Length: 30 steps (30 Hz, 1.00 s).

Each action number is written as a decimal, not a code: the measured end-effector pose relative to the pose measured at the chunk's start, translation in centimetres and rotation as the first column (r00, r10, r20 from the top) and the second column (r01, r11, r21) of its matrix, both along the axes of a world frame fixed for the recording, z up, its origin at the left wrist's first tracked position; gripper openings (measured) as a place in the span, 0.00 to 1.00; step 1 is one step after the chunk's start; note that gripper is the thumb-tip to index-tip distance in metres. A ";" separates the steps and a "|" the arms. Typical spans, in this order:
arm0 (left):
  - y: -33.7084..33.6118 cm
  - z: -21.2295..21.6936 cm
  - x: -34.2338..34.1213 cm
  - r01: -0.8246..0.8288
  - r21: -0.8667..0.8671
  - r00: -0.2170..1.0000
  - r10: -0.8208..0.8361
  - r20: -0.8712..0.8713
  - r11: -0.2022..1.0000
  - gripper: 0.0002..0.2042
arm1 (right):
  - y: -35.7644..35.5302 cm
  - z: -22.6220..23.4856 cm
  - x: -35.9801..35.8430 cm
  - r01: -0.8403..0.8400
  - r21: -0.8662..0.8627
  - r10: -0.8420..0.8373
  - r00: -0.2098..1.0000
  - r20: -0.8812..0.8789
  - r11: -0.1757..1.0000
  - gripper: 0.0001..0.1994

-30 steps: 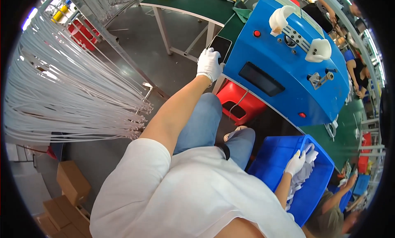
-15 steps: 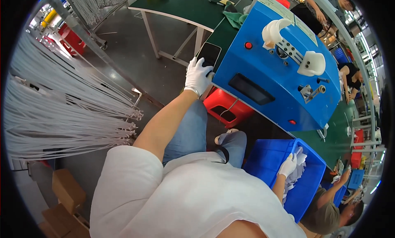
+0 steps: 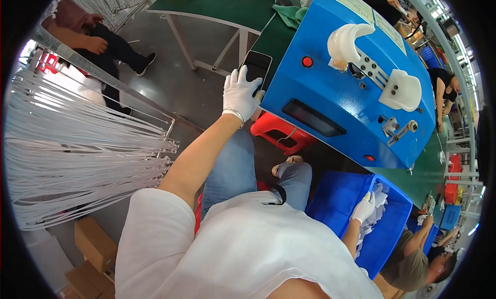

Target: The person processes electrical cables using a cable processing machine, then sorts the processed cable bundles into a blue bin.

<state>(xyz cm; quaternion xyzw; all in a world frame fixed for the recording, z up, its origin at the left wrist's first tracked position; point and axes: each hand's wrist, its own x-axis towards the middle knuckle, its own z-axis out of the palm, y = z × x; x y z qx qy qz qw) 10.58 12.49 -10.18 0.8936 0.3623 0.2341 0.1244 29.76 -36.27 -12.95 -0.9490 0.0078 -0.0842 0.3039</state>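
Gloved left hand (image 3: 240, 95) is reaching forward on a nearly straight bare forearm, fingers spread and lying over the lower end of one dark smartphone (image 3: 255, 67). That phone is resting on the edge of the green tabletop (image 3: 217, 2), just beside the left face of one blue machine (image 3: 330, 87), with its screen facing up. Whether the hand is gripping the phone or only pressing on it cannot be told from this angle.

Gloved right hand (image 3: 364, 208) is hanging low with the elbow bent, reaching into one blue bin (image 3: 343, 201), and it is closing loosely on a bunch of white parts (image 3: 376, 211) lying in the bin's far corner; the individual pieces are too small to count.

One red stool (image 3: 281, 134) is standing under the machine, near the left wrist. Many white cable ties (image 3: 77, 149) are hanging in a fanned bundle off a rack, well apart from both hands on the left. One person in dark trousers (image 3: 98, 41) is sitting beyond the rack.
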 end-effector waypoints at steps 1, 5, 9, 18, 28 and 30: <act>-0.2 -0.3 -0.1 0.003 0.023 1.000 -0.003 0.009 1.000 0.18 | 0.0 0.0 0.1 -0.003 0.003 0.003 1.000 0.009 1.000 0.18; -1.1 -0.8 -0.7 0.004 0.060 0.998 0.000 -0.067 0.998 0.18 | 0.4 0.7 -0.5 0.014 0.027 -0.015 1.000 0.004 1.000 0.18; 1.7 -0.4 0.8 0.035 0.117 0.994 -0.023 -0.109 0.993 0.18 | 0.7 0.7 0.0 -0.008 -0.013 0.008 1.000 0.009 1.000 0.19; 6.4 -0.4 -5.6 -0.328 -0.215 0.851 0.387 0.354 0.920 0.20 | -7.4 7.2 -0.1 0.122 0.019 -0.119 0.914 0.387 0.992 0.16; -1.6 1.8 -7.4 -0.007 -0.370 0.930 0.142 0.339 0.929 0.16 | -9.5 -3.7 8.8 0.157 -0.270 -0.202 0.968 -0.148 0.950 0.17; -1.1 1.2 -9.3 -0.031 -0.338 0.953 0.130 0.273 0.941 0.16 | -12.9 -5.0 7.9 0.276 -0.104 -0.288 0.951 -0.117 0.955 0.16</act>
